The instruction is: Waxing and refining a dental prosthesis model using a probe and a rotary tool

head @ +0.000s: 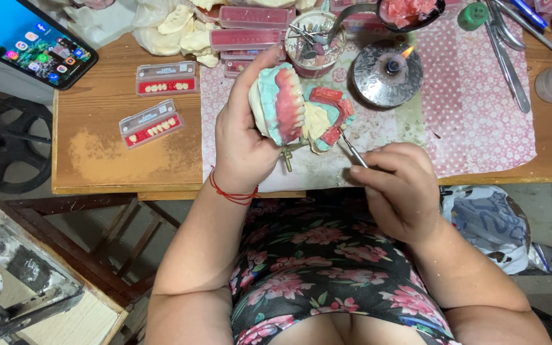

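Your left hand [244, 137] grips the hinged dental model [298, 115] with pink wax gums above the desk [122, 153]; your right hand [397, 188] pinches a thin metal wax tool [351, 148] touching it. A lit spirit burner [388, 71] stands just behind.

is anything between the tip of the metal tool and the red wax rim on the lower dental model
Nothing visible does. The thin metal tool in the right hand reaches straight to the red wax rim; the left hand holds the upper model off to the side.
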